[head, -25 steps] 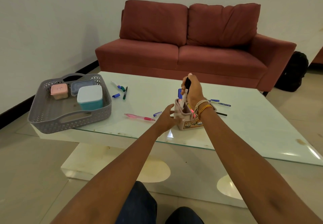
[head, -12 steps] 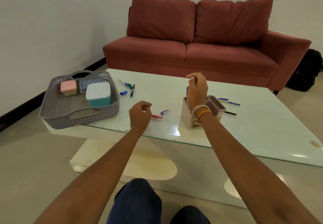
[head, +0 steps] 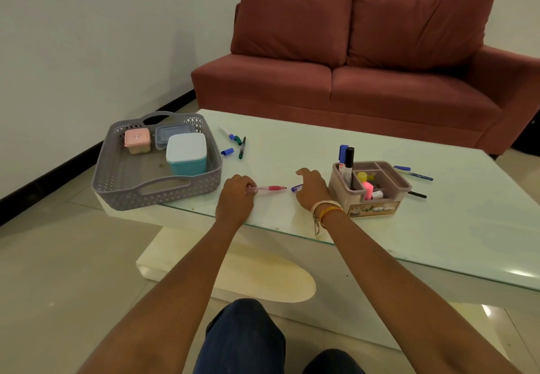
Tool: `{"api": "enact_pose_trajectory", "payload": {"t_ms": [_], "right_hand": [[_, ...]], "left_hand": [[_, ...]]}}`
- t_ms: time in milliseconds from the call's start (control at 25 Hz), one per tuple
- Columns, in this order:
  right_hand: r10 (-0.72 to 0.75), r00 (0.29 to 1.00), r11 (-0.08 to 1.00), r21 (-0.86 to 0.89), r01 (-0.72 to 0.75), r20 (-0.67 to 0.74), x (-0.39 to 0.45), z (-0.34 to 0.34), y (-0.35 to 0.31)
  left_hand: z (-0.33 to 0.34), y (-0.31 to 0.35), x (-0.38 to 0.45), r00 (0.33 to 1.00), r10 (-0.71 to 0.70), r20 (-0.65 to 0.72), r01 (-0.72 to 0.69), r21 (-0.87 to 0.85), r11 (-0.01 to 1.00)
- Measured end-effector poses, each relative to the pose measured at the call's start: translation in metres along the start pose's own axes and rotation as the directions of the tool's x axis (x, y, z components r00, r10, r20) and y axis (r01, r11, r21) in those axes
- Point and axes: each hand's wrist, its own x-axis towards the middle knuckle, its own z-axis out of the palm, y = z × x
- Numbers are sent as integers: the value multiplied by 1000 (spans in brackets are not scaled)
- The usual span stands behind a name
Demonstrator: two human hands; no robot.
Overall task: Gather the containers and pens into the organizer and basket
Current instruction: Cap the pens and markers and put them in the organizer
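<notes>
Blue pen [head: 296, 188] mostly hidden behind right hand [head: 312, 188]; sofa [head: 380, 61] cut off at right edge.

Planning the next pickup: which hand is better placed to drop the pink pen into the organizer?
Right, probably. The left hand grips the pink transparent pen, but the beige compartmented organizer sits beside the right hand, which reaches for a small blue pen. A handover seems easiest.
</notes>
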Motion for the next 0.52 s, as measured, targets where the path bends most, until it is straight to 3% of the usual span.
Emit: {"api": "enact_pose_trajectory", "payload": {"t_ms": [240,360,520], "right_hand": [[-73,967,993,68,92,-244,17,14,-28],[-135,967,978,125,165,-215,40,23,-53],[-92,985,970,211,122,-146,89,32,-75]], "left_hand": [[-3,12,15,953,-269,-141,272,2,962],[0,13,20,959,-268,-90,279,148,949],[10,7,22,961,-265,-77,276,253,927]]}}
